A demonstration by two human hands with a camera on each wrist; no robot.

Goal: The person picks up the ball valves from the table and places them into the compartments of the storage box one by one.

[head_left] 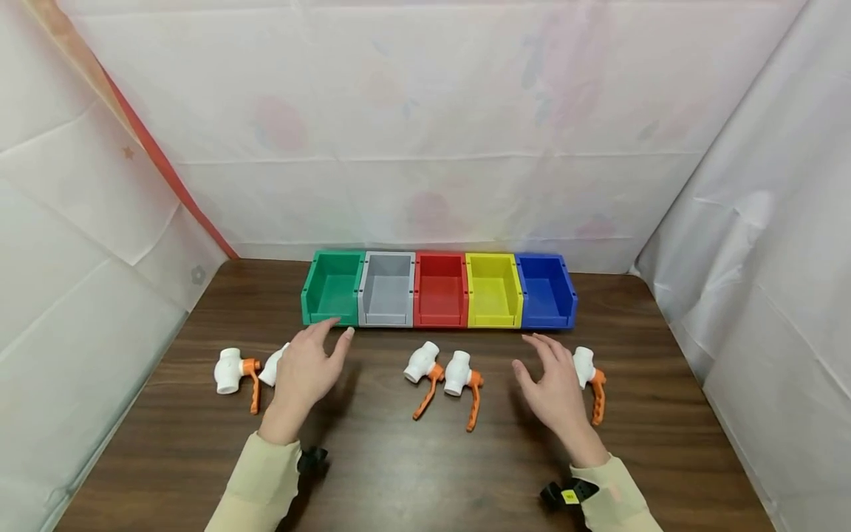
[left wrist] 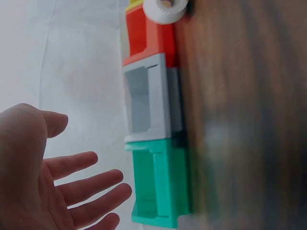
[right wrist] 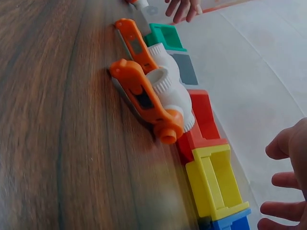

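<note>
My left hand (head_left: 308,369) hovers over the left side of the table, fingers spread and holding nothing. It partly covers a white ball valve (head_left: 271,367) in the head view; another ball valve (head_left: 229,371) with an orange lever lies farther left. My right hand (head_left: 555,380), also holding nothing, has its fingers apart just left of a ball valve (head_left: 583,365). Between the hands lie two more, a tilted ball valve (head_left: 422,361) and a ball valve (head_left: 459,373) to its right, orange levers toward me. In the right wrist view the nearer ball valve (right wrist: 175,100) shows its ribbed end.
Along the back of the wooden table (head_left: 392,473) stands a joined row of open bins: green (head_left: 330,321), grey (head_left: 385,321), red (head_left: 441,321), yellow (head_left: 495,321) and blue (head_left: 548,322). White cloth (head_left: 425,133) hangs behind and at both sides.
</note>
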